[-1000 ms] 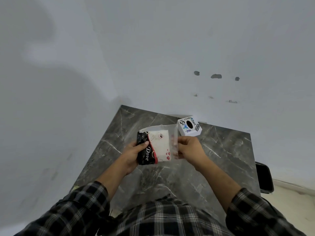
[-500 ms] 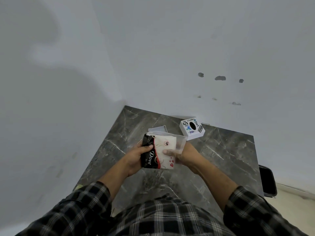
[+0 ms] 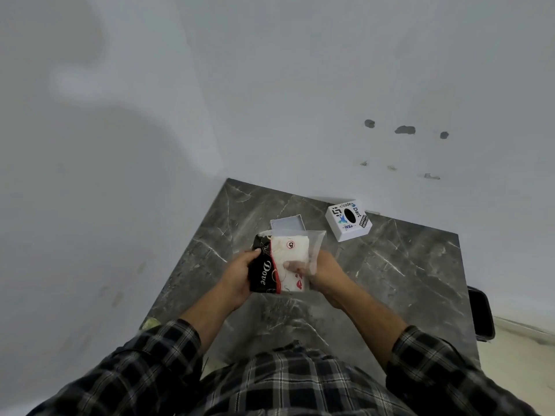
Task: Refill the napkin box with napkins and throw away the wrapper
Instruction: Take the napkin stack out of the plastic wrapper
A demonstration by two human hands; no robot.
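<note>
I hold a napkin pack (image 3: 280,264) above the marble table (image 3: 390,265); its wrapper is black and red on the left with "Dove" lettering, clear on the right, and white napkins show inside. My left hand (image 3: 240,273) grips the black end. My right hand (image 3: 322,273) reaches into the clear wrapper's open side, fingers on the napkins. Behind the pack lies the white napkin box base (image 3: 287,225), open. The white box lid (image 3: 348,220), with an oval hole and stickers, rests on the table to the right.
White walls meet in a corner close behind the table. A dark object (image 3: 480,313) sits low beyond the table's right edge, over a pale floor. Something small and greenish (image 3: 150,324) lies at the table's near left corner.
My right hand has gone from holding the clear wrapper's edge to reaching inside it onto the napkins. The pack has dropped slightly, uncovering the box base behind it.
</note>
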